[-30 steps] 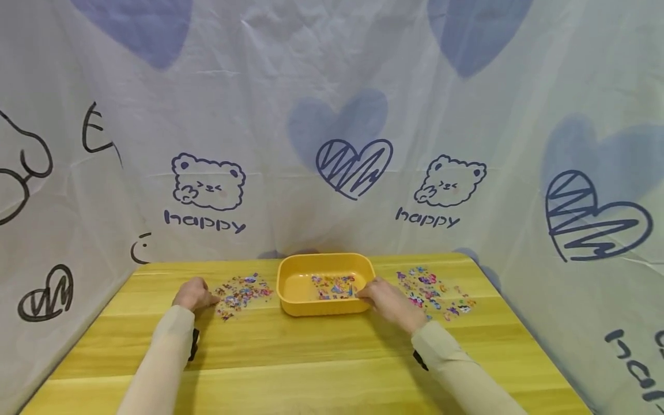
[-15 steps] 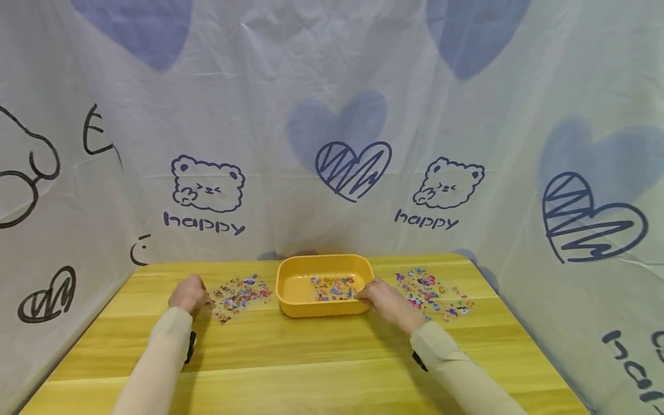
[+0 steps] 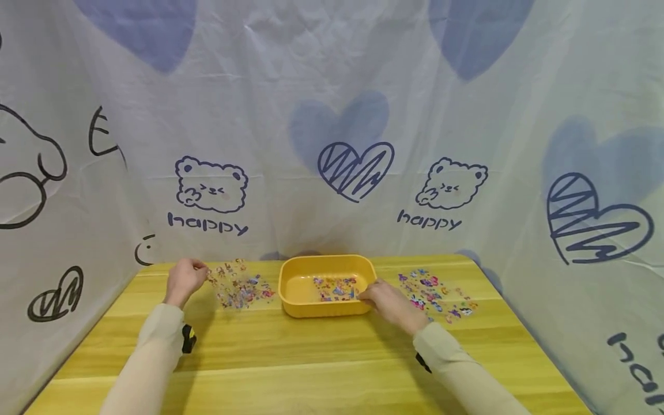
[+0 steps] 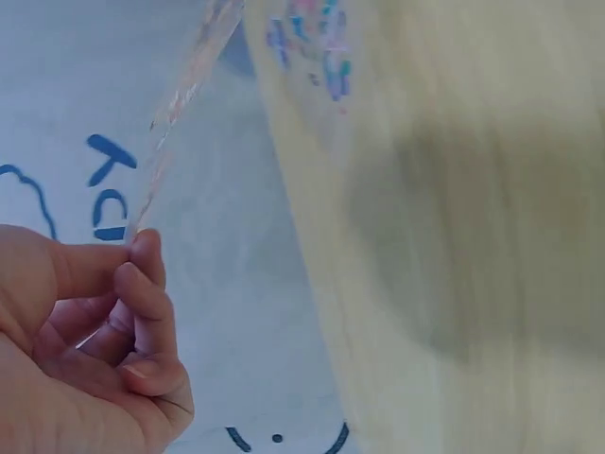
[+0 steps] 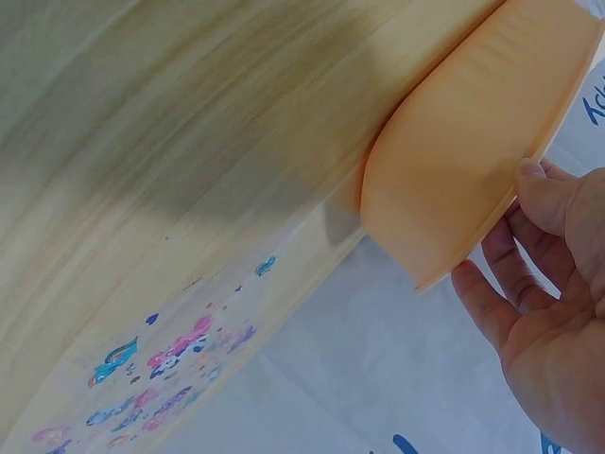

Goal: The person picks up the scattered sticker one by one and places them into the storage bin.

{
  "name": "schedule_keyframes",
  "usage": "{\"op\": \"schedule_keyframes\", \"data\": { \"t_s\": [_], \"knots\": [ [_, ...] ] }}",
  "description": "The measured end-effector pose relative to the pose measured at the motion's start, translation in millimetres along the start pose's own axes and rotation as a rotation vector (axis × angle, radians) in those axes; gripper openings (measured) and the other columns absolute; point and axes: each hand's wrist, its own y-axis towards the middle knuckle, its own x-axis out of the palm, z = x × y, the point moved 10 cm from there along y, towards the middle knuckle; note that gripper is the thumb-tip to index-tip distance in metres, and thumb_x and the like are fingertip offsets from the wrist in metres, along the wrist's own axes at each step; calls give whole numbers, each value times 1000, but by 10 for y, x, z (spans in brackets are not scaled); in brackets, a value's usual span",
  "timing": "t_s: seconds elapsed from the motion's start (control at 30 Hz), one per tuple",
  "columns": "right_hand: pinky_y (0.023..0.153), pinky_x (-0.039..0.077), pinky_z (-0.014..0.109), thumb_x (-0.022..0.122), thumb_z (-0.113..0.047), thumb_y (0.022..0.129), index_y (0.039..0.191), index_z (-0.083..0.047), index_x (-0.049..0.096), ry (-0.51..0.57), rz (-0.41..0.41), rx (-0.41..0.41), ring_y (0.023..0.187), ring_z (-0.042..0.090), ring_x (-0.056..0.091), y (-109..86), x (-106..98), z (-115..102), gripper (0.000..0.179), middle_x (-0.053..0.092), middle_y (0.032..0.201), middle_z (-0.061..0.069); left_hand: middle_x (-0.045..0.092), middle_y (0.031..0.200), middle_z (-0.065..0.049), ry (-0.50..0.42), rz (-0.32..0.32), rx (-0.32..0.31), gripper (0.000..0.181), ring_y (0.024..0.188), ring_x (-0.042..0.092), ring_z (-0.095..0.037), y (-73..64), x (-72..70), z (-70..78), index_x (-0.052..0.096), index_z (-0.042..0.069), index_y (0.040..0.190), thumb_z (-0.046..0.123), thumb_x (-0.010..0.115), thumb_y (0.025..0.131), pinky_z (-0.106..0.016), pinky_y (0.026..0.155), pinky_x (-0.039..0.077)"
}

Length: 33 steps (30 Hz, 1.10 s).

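Observation:
My left hand pinches the edge of a clear sticker sheet between thumb and index finger. The sheet, printed with small colourful figures, is raised above the table's back left, overlapping more stickers below it. In the left wrist view the sheet shows almost edge-on, slanting up from the fingertips. My right hand grips the right front rim of a yellow plastic basin; the thumb is on the rim and the fingers lie beneath it. More colourful stickers show inside the basin.
To the basin's right, another clear sheet of colourful stickers lies flat on the wooden table. A white cloth backdrop with hearts and bear drawings rises along the table's back and both sides.
My left hand has shifted slightly left, then up and back, lifting the clear sticker sheet off the table. My right hand has stayed on the basin's rim.

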Motion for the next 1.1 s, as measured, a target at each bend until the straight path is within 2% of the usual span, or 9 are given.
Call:
{"op": "schedule_keyframes", "data": {
  "t_s": [0.27, 0.43, 0.63, 0.87, 1.1],
  "knots": [
    [84, 54, 37, 66, -7, 91, 106, -5, 75, 4, 3, 22, 93, 23, 64, -17, -7, 10, 17, 74, 99, 7, 69, 96, -23, -44, 164, 21, 30, 68, 59, -23, 6, -158, 197, 67, -7, 109, 14, 48, 98, -29, 53, 44],
    [84, 54, 36, 67, -7, 91, 106, -5, 75, -2, -2, 28, 93, 23, 65, -10, 11, 11, 17, 75, 100, 7, 69, 96, -21, -96, 215, 5, 29, 67, 57, -22, -6, -200, 274, 67, -4, 110, 17, 49, 100, -29, 53, 44],
    [83, 54, 36, 67, -9, 92, 106, -6, 75, -4, -9, 33, 93, 22, 65, -11, 31, 21, 17, 75, 101, 6, 70, 100, -22, -193, 217, 3, 30, 70, 61, -19, -37, -169, 416, 67, -2, 113, 21, 54, 100, -26, 51, 46],
    [83, 55, 35, 66, -7, 92, 107, -6, 75, 17, -20, 53, 92, 22, 64, -3, 44, 33, 17, 74, 100, 7, 70, 88, -17, -159, 197, 109, 25, 56, 50, -17, -4, -42, 648, 68, 1, 102, 22, 54, 101, -26, 45, 38],
    [82, 54, 35, 68, -8, 91, 105, -6, 75, 18, -5, 47, 91, 21, 64, -20, 48, 33, 17, 74, 99, 6, 69, 92, -16, -192, 182, 143, 26, 61, 50, -19, -11, 65, 797, 66, 0, 109, 16, 46, 103, -26, 47, 39]
  ]
}}
